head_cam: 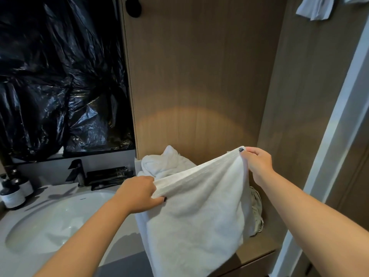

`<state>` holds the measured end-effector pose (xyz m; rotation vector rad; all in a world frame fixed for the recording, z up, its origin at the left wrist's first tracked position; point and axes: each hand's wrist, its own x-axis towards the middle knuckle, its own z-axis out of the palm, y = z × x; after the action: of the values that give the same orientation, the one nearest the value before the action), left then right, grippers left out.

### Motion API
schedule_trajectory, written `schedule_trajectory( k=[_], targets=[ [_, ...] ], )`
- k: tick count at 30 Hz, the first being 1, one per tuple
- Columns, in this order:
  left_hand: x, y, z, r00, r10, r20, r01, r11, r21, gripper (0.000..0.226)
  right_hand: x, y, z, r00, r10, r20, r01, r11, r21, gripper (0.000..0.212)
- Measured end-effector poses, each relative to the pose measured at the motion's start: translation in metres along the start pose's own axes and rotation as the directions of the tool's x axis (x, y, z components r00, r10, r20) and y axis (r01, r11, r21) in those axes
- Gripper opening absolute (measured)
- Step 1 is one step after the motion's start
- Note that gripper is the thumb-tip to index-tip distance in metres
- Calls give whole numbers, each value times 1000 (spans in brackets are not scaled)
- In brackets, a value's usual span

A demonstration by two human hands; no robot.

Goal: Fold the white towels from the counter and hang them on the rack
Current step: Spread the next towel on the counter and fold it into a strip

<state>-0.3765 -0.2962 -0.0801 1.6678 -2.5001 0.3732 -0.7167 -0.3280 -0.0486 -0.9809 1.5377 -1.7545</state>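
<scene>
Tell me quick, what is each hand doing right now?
Left hand: pinching the top edge of the white towel at its left corner.
Right hand: pinching the same towel's top edge at the right corner, held higher.

The left hand (139,191) and right hand (257,162) pinched a white towel's (199,216) top edge. Crumpled towels (165,162) lay behind it.

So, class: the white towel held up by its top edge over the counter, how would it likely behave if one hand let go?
The towel is probably floppy: it sags between the left hand and right hand. Released at one corner, it would likely swing and hang from the other. It looks thick, so perhaps weighty for cloth, yet unlikely to slip from pinching fingers.
</scene>
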Motion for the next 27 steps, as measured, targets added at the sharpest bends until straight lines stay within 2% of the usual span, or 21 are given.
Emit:
schedule_trajectory(
  k=[2, 6, 8, 10, 12, 14, 17, 19, 22, 24, 27],
  targets=[
    [4, -4, 6, 994, -30, 108, 30, 1000, 9, 55, 1, 3, -2, 1000, 7, 17, -7, 1000, -2, 13],
    [5, -10, 20, 968, 1, 252, 77, 951, -300, 61, 5, 10, -9, 1000, 13, 7, -13, 1000, 15, 12],
    [6, -14, 24, 977, 12, 215, 100, 859, -502, 59, 9, 14, -16, 1000, 16, -27, -15, 999, 39, 10],
    [5, -17, 28, 988, -32, 148, 128, 708, -695, 57, 13, 18, -24, 999, 27, -44, -25, 998, 51, 8],
    [4, -18, 30, 993, -66, 98, 118, 599, -792, 58, 17, 20, -31, 999, 33, -29, -32, 999, 44, 9],
    [2, -15, 30, 993, -93, 68, 107, 531, -840, 57, 20, 23, -38, 999, 42, -17, -41, 998, 50, 9],
    [0, -12, 27, 987, -149, 57, 117, 433, -894, 36, 23, 27, -48, 998, 57, -17, -56, 997, 61, 12],
    [-1, -10, 25, 981, -183, 71, 129, 326, -936, 27, 21, 27, -52, 998, 57, -14, -56, 997, 58, 14],
    [-2, -6, 24, 945, -313, 93, 145, 147, -978, 15, 17, 25, -53, 999, 34, 30, -36, 997, 62, 12],
    [-1, -6, 25, 923, -376, 81, 130, 106, -986, 19, 18, 27, -53, 998, 26, 49, -30, 997, 70, 14],
    [1, -10, 29, 898, -439, 22, 83, 119, -989, 19, 17, 26, -50, 998, 32, 56, -38, 995, 94, 15]
  ],
)
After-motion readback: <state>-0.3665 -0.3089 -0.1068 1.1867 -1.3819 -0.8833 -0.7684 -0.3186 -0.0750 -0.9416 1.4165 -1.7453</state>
